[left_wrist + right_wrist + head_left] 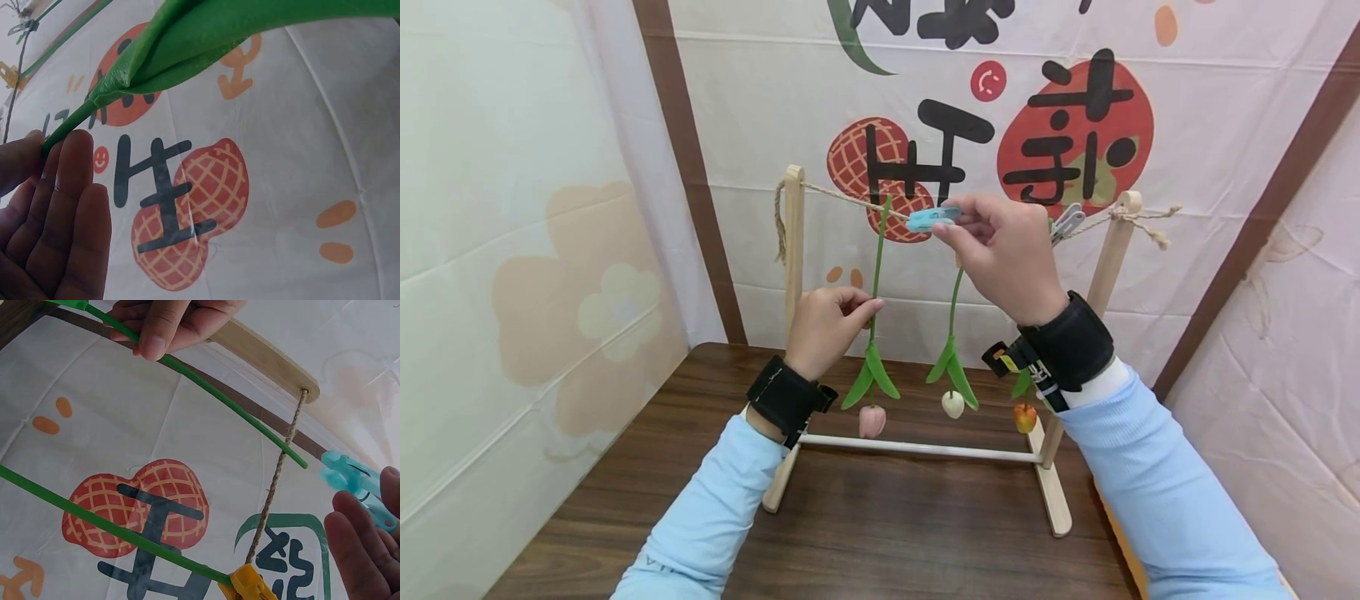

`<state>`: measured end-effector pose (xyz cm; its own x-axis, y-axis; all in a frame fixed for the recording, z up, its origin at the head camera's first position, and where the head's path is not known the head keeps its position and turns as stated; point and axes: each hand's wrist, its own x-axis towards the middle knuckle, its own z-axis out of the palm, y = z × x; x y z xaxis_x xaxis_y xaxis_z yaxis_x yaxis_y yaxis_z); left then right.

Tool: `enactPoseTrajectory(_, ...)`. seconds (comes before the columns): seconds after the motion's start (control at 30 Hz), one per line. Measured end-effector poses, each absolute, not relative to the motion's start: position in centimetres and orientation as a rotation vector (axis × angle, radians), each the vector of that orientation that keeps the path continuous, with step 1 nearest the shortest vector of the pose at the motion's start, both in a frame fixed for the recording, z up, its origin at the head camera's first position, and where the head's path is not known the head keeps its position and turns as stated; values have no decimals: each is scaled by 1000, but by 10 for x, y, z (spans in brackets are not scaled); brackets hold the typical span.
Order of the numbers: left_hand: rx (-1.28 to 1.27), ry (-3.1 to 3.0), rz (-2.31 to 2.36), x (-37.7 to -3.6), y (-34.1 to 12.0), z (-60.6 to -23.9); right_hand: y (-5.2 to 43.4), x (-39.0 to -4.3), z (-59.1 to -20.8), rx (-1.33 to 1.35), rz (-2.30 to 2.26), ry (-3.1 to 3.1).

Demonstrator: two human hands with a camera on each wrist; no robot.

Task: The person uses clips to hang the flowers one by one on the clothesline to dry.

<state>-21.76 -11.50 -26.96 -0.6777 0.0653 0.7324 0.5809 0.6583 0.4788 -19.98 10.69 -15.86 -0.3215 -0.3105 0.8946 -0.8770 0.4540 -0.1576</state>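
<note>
My left hand (835, 325) pinches the green stem of a pink artificial tulip (872, 421) that hangs bloom down. The stem's top end crosses the twine (850, 198) strung between two wooden posts. My right hand (1011, 254) pinches a light blue clothespin (932, 219) close to the twine, just right of that stem. In the right wrist view, the blue clothespin (353, 478) is apart from the stem tip. A white tulip (952, 404) hangs beside it, its stem held by a yellow clothespin (250, 584). Only green stem and leaf (169, 56) show in the left wrist view.
An orange tulip (1025, 418) hangs farther right, partly behind my right wrist. A grey clothespin (1067, 223) sits on the twine near the right post (1112, 250). A white bar (917, 448) joins the stand's feet on the brown table (925, 525). Printed cloth (737, 108) hangs behind.
</note>
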Motion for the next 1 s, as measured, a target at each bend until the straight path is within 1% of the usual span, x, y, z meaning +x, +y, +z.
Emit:
enactPoseTrajectory(0.4,-515,-2159,-911,-222,-114,-270,100,-210,-144,937,1080,-1996)
enactPoseTrajectory(1.0,-515,-2157,-937,-223,-115,-271,87,-220,-130,859,1250,-2204)
